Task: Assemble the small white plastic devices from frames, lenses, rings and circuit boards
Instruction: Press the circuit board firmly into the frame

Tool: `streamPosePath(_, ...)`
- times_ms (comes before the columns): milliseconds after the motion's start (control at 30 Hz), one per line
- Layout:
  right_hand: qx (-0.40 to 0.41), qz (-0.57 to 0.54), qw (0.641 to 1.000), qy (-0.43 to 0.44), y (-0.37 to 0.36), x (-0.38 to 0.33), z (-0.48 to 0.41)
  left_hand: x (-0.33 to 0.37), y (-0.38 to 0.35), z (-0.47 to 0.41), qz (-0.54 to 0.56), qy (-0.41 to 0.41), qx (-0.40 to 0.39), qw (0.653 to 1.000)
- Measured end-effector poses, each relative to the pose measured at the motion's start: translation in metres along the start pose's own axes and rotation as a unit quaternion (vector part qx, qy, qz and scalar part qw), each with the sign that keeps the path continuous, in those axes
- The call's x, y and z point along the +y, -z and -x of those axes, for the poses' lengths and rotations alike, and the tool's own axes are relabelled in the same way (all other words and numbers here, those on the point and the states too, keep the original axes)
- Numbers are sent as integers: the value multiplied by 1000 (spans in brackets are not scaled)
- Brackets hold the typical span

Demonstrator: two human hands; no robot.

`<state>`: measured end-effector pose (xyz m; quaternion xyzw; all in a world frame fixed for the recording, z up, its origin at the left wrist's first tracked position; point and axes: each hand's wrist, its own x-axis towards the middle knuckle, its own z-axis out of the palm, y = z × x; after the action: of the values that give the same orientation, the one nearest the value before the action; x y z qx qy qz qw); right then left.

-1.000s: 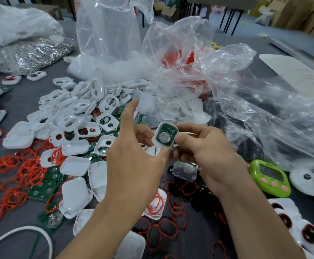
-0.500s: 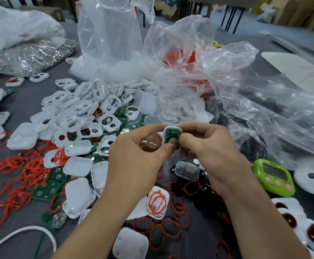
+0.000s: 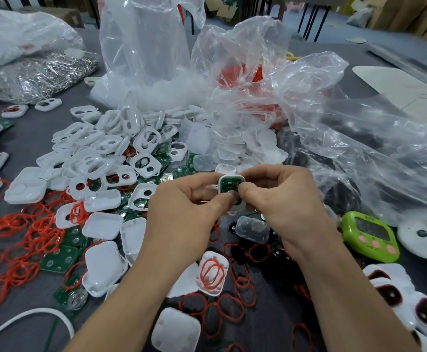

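1. The left grip (image 3: 182, 214) and the right grip (image 3: 283, 201) are both pinching one small white frame (image 3: 232, 177), thumbs and fingers curling round it.
2. The frame is hovering above the worktop (image 3: 27, 141), mid-view, and a green circuit board (image 3: 229, 186) is sitting inside it.
3. A pile of frames (image 3: 100, 153) and loose red rings (image 3: 29, 237) are lying on the worktop to the left.
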<state>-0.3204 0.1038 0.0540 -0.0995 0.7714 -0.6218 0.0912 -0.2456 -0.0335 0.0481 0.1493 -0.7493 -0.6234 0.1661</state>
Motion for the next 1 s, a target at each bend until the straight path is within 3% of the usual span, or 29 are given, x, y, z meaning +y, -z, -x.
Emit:
streamPosePath(600,9,34,999,32,-6,1,1,-6,5,-5,70,42,14,997)
streamPosePath(1000,36,44,998,27,-4,3,-1,-1,3,-3,91,35,-36,995)
